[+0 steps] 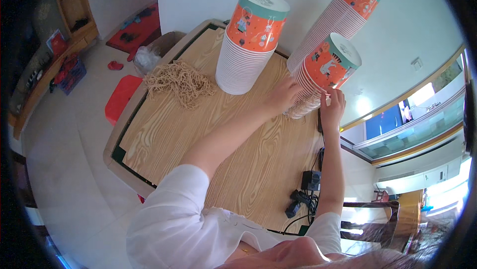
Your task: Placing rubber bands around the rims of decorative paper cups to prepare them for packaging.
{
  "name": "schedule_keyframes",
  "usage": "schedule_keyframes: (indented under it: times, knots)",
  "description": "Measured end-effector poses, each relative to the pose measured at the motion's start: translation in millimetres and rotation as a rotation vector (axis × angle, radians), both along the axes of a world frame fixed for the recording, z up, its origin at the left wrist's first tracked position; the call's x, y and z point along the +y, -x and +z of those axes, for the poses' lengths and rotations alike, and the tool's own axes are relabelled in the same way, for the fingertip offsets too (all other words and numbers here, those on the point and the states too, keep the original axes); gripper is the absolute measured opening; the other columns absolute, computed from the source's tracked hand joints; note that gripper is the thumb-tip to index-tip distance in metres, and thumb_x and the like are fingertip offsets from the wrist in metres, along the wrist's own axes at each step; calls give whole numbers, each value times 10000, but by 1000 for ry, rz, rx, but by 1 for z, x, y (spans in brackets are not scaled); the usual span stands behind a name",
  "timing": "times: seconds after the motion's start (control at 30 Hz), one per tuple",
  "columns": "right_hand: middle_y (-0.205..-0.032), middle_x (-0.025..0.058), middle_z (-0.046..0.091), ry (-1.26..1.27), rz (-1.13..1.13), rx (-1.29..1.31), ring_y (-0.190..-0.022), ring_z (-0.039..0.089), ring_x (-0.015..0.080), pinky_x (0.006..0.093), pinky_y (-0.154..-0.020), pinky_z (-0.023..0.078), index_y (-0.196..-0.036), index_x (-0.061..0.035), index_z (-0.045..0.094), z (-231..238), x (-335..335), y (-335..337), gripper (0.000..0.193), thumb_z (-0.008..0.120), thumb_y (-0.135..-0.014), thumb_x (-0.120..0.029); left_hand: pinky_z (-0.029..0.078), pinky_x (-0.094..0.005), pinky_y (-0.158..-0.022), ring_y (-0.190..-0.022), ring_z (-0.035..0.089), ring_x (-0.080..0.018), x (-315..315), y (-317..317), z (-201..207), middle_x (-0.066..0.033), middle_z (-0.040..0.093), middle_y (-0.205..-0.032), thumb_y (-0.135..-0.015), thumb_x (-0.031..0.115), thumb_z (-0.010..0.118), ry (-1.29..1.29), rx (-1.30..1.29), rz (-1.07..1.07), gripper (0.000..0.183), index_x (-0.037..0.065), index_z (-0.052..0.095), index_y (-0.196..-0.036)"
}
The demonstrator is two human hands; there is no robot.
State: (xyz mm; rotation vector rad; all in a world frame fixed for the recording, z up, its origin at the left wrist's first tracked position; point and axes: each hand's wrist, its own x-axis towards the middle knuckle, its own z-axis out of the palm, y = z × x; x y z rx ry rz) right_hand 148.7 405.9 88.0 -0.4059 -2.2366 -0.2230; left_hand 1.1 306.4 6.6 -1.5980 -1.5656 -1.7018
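Note:
Both my hands are at a tall stack of upside-down paper buckets [325, 65], orange and green at the top with white rims below. From the left, my left hand [284, 95] curls its fingers against the stack's side. My right hand [333, 106] grips the rims on the right side, with thumb and fingers bent close together. Around the low part of this stack, between the hands, some tan string [299, 106] shows; whether either hand holds a strand of it I cannot tell. Just left of it stands another bucket stack [243, 65], untouched.
A third bucket stack [328, 20] stands behind, near the wall. Tangled tan string [179, 82] lies at the table's left edge. Black power adapters and cables [305, 194] lie on the near right of the wood-grain table [238, 169]. Beside the table is a red stool [120, 99].

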Motion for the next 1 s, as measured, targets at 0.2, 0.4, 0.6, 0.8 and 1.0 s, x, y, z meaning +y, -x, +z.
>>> schedule_keyframes:
  times: [0.2, 0.4, 0.6, 0.8, 1.0]
  knots:
    - [-859, 81, 582, 260, 51, 311, -786, 538, 222, 340, -719, 449, -962, -44, 592, 27, -18, -4, 180, 602, -784, -29, 471, -359, -682, -823, 569, -266, -82, 20, -70, -90, 557, -888, -745, 31, 608, 130, -258, 321, 158, 84, 625, -893]
    - [-1161, 151, 510, -49, 51, 237, -1144, 436, 333, 436, -974, 346, -1105, -76, 562, 76, 22, 6, 338, 655, -791, -157, 482, -355, -721, -894, 559, -259, -62, 30, -14, -82, 560, -936, -738, 41, 619, 150, -37, 228, 219, 85, 637, -952]
    - [-951, 95, 578, 285, 207, -87, -916, 556, 236, 341, -828, 436, -955, -33, 576, 120, 62, 9, 188, 644, -791, -96, 460, -381, -826, -983, 535, -262, 3, 3, 24, -76, 553, -1001, -787, 93, 560, 121, 75, 92, 207, 73, 637, -977]
    - [-817, 86, 569, 277, 284, -88, -821, 559, 196, 307, -778, 438, -890, -11, 585, 129, 62, 19, 149, 652, -776, -80, 474, -381, -807, -997, 519, -269, 33, 19, 24, -73, 542, -1045, -806, 131, 514, 176, 198, 177, 176, 75, 620, -935]
    - [-798, 77, 564, 311, 213, -17, -762, 545, 185, 306, -728, 441, -870, -16, 591, 135, 50, 30, 138, 652, -773, -92, 462, -355, -838, -980, 519, -253, 35, 22, 36, -60, 555, -985, -773, 122, 498, 208, 322, 132, 169, 68, 610, -887]
